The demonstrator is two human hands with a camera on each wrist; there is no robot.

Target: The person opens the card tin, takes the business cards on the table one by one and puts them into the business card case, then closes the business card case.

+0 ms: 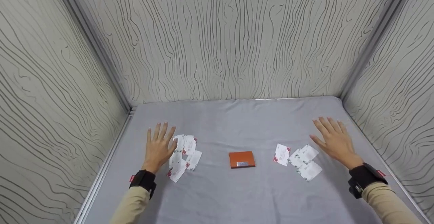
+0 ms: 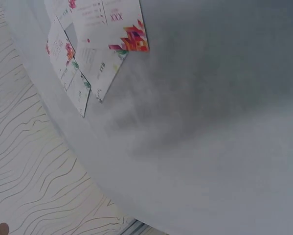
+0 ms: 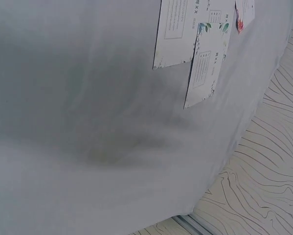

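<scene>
Hands (image 1: 158, 151) (image 1: 335, 145), spread empty, flank cards (image 1: 177, 172) (probably hovering), roomy grey cloth (image 1: 223, 197) edging orange case (image 1: 241, 158).

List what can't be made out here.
Inside of case: head view, hidden, it lies shut.
Text on label: head view, too small.
Left cards, exact count: head view, they overlap and the left hand covers part.
Right cards, fine print: head view, too small.
Right hand: right wrist view, nearly all cut off by right edge.
</scene>
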